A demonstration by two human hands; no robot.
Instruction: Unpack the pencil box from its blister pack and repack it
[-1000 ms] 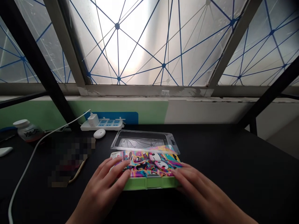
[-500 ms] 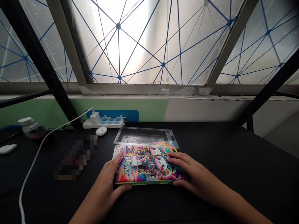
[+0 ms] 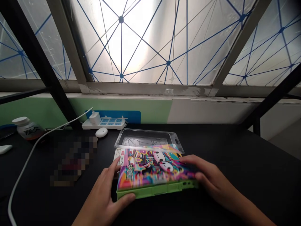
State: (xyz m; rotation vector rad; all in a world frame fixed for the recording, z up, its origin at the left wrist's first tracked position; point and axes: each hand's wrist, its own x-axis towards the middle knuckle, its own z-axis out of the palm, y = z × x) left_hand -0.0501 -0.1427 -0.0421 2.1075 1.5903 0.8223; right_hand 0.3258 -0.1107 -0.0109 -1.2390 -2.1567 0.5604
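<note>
A colourful cartoon pencil case (image 3: 145, 175) with a green side is raised at its front, so the green front edge shows. My left hand (image 3: 105, 188) is closed around its left end, thumb on the front edge and fingers over the far side. At the right end, my right hand (image 3: 209, 179) grips the case, index finger at the far corner and thumb at the near one. Its other fingers are hidden. Behind the case lies a printed card (image 3: 123, 153) reading "PENCIL", partly covered. A clear plastic package tray (image 3: 145, 138) rests on the desk beyond it.
At the back stands a white power strip (image 3: 105, 123) with a plugged-in charger (image 3: 95, 118). A white oval case (image 3: 101, 132) lies before it. A white cable (image 3: 30, 157) runs down the left side, near a lidded jar (image 3: 27, 128). Black desk (image 3: 246, 157) extends right.
The pencil case has tilted up at its front, showing more of its green side. My right hand has shifted right along its end, and more of the printed card shows behind.
</note>
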